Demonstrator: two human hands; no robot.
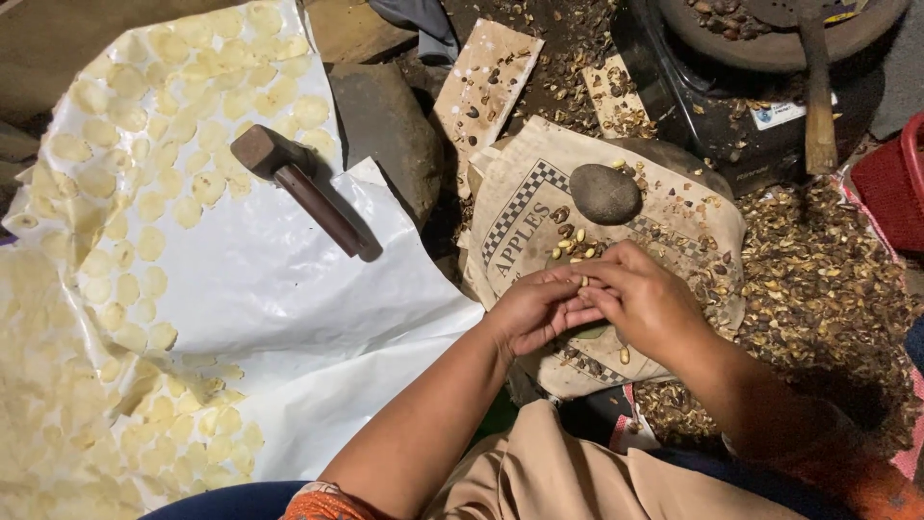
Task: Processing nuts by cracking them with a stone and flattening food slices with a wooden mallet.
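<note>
Both hands meet over the paper sack. Left hand and right hand pinch one small pale kernel between fingertips. Peeled kernels and dark shells lie just beside them, near a rounded stone. Many flattened pale discs already cover the white sheet; a large shell heap lies right. Wooden mallet lies untouched.
</note>
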